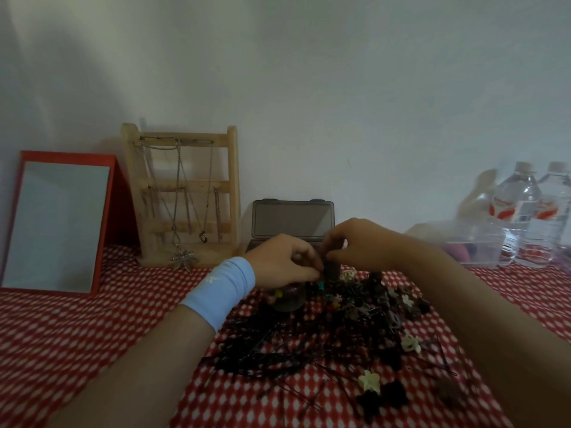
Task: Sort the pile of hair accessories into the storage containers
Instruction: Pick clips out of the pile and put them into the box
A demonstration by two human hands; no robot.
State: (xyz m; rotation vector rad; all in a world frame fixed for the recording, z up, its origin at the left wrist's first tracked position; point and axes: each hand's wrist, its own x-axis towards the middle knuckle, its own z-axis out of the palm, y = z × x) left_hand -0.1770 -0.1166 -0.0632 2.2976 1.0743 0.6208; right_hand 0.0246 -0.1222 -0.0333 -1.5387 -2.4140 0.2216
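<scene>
A dark pile of hair accessories (324,332) lies on the red-and-white cloth, with bobby pins, small dark claw clips and a few cream flower clips (369,381). My left hand (284,262), with a light blue wristband, and my right hand (361,242) meet above the pile's far edge. Both pinch a small dark brown object (332,270); what it is stays unclear. Under my left hand stands a small round clear jar (289,299) with coloured bits inside. Behind the hands a grey plastic box (292,220) stands with its lid up.
A wooden jewellery rack (185,196) with chains stands at the back left, beside a red-framed mirror (58,223). A clear plastic container (472,245) and two water bottles (531,217) stand at the right. The cloth-covered table (77,335) meets a white wall.
</scene>
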